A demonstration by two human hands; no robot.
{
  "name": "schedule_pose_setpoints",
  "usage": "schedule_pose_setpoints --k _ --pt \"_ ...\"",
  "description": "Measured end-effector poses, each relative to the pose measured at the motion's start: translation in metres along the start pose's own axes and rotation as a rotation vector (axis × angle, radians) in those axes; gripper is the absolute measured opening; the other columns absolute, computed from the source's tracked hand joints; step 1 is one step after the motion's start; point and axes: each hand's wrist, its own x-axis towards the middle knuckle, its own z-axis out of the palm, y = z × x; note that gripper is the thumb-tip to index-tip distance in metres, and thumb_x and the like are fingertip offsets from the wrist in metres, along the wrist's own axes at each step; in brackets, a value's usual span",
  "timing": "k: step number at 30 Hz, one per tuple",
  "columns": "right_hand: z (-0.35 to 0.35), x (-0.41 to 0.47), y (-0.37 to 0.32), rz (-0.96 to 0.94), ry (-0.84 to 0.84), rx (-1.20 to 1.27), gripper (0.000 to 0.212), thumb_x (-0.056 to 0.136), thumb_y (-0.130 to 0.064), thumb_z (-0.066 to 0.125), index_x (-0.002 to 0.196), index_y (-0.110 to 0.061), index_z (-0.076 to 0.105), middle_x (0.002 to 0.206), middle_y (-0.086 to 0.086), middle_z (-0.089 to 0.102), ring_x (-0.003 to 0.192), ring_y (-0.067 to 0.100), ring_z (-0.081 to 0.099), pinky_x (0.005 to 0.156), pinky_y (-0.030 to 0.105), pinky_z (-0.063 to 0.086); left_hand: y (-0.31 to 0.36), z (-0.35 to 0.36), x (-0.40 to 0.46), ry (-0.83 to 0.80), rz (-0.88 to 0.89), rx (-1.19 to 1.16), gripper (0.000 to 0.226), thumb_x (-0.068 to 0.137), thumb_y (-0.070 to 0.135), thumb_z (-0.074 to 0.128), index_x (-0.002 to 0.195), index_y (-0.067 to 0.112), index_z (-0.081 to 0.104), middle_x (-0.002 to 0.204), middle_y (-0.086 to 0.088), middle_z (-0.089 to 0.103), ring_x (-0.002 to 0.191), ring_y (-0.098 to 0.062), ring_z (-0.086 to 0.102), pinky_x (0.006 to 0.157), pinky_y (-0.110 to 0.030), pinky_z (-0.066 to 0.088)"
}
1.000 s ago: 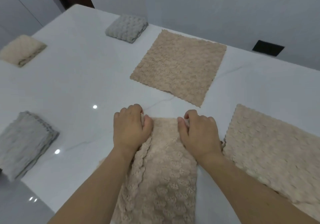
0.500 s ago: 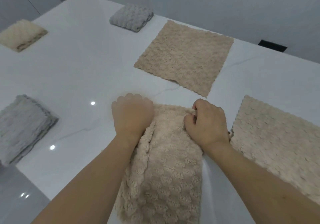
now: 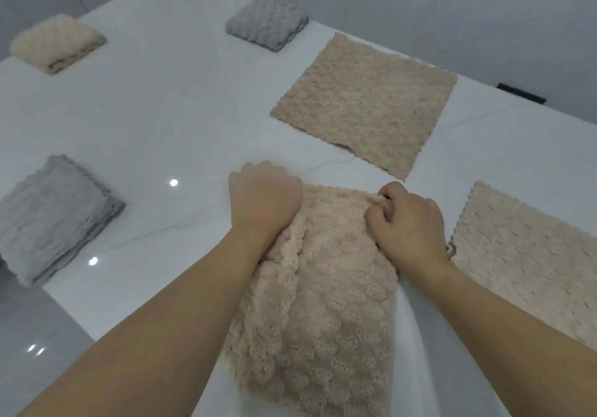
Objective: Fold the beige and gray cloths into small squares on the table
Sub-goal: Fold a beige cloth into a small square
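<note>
A beige cloth, folded into a long strip, lies in front of me on the white table. My left hand grips its far left corner with curled fingers. My right hand pinches its far right corner between thumb and fingers. Two more beige cloths lie flat and unfolded: one beyond my hands, one at the right. A folded gray cloth sits at the left edge. A small folded gray square and a small folded beige square lie at the far side.
The table's near left edge drops to a gray floor. A dark slot shows in the wall behind the table at the right. Bare tabletop spreads between the left cloths and my hands.
Both hands have moved the strip's far end away from me across the table, and the far edge has spread wider between them.
</note>
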Motion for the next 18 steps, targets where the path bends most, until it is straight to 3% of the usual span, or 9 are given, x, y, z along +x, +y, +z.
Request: schedule_pose_setpoints --k 2,4,8,11,13,15,18 --pt "-0.009 0.012 -0.007 0.189 0.014 0.290 0.011 0.086 -0.023 0.047 0.080 -0.024 0.056 0.072 0.000 0.061 0.067 0.018 0.057 0.066 0.029 0.038 -0.002 -0.015 0.014 -0.032 0.016 -0.081 0.035 0.091 0.032 0.031 0.059 0.016 0.035 0.062 0.002 0.042 0.079 -0.031 0.049 0.079 -0.041 0.037" --pt "-0.033 0.038 -0.021 0.312 0.131 0.585 0.011 0.083 -0.026 0.051 0.078 -0.026 0.060 0.089 0.005 0.064 0.078 0.017 0.060 0.070 0.028 0.043 0.000 -0.049 0.037 0.011 0.084 -0.171 0.036 0.099 0.037 0.037 0.068 0.018 0.043 0.063 0.004 0.046 0.083 -0.030 0.050 0.079 -0.038 0.032" --pt "-0.108 0.079 -0.061 0.238 0.293 1.043 0.013 0.090 -0.009 0.062 0.082 -0.020 0.061 0.078 -0.004 0.060 0.070 0.006 0.057 0.069 0.017 0.047 0.034 -0.157 0.067 0.310 0.399 -0.185 0.035 0.100 0.043 0.043 0.086 0.015 0.059 0.067 0.004 0.050 0.074 -0.025 0.049 0.082 -0.038 0.037" --pt "-0.149 0.080 -0.080 0.087 0.365 1.040 0.017 0.090 -0.007 0.059 0.082 -0.022 0.061 0.072 -0.007 0.059 0.067 0.004 0.057 0.067 0.015 0.046 0.054 -0.216 0.062 0.485 0.587 -0.112 0.037 0.101 0.041 0.044 0.091 0.012 0.063 0.074 0.002 0.055 0.073 -0.025 0.049 0.077 -0.044 0.040" --pt "-0.159 0.071 -0.080 0.049 0.423 0.979 0.021 0.088 -0.005 0.056 0.078 -0.022 0.062 0.067 -0.012 0.059 0.066 0.002 0.056 0.069 0.016 0.044 0.058 -0.229 0.050 0.519 0.665 -0.002 0.037 0.102 0.040 0.043 0.090 0.011 0.062 0.076 -0.003 0.058 0.073 -0.027 0.048 0.072 -0.045 0.038" --pt "-0.156 0.056 -0.070 0.053 0.469 0.940 0.023 0.080 -0.006 0.052 0.071 -0.023 0.062 0.065 -0.011 0.058 0.069 0.010 0.054 0.070 0.023 0.045 0.057 -0.223 0.028 0.492 0.740 0.088 0.034 0.101 0.037 0.045 0.082 0.012 0.058 0.072 -0.005 0.055 0.068 -0.028 0.045 0.061 -0.042 0.035" --pt "-0.134 0.029 -0.047 0.070 0.397 0.750 0.022 0.077 -0.006 0.048 0.070 -0.021 0.063 0.069 -0.001 0.060 0.069 0.022 0.053 0.066 0.035 0.046 0.044 -0.183 -0.015 0.280 0.772 0.136 0.032 0.099 0.035 0.045 0.074 0.015 0.049 0.066 -0.003 0.052 0.061 -0.029 0.047 0.050 -0.034 0.030"
